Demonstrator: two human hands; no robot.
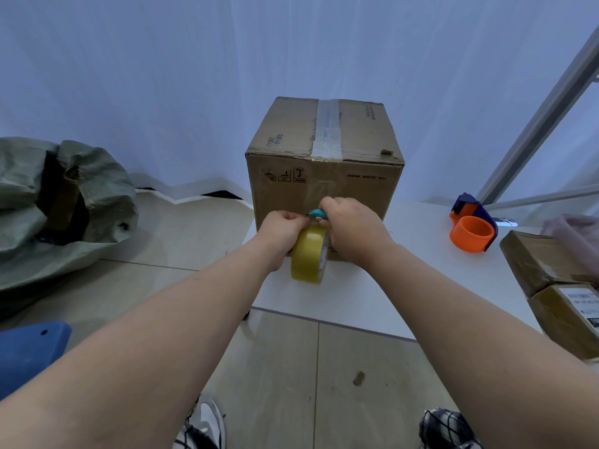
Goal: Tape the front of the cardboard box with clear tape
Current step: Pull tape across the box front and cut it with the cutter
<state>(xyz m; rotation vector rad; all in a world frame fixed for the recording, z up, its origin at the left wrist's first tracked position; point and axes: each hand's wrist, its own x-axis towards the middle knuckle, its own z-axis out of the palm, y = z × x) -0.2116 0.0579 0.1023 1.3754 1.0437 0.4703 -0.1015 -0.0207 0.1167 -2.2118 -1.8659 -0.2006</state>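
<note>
A brown cardboard box [324, 186] stands on the white table [405, 286], with clear tape along its top seam and a strip running down its front face. A yellowish roll of clear tape [309, 254] hangs in front of the box's lower front. My left hand [283, 233] grips the roll at its upper left side. My right hand [348, 226] is closed around a small teal cutter [317, 214], held at the tape just above the roll. The cutter's blade is hidden by my fingers.
An orange and blue tape dispenser [471, 230] lies on the table to the right. Brown parcels [557, 286] are stacked at the right edge. A green woven sack [61, 202] sits on the floor to the left, a blue object [29, 351] below it.
</note>
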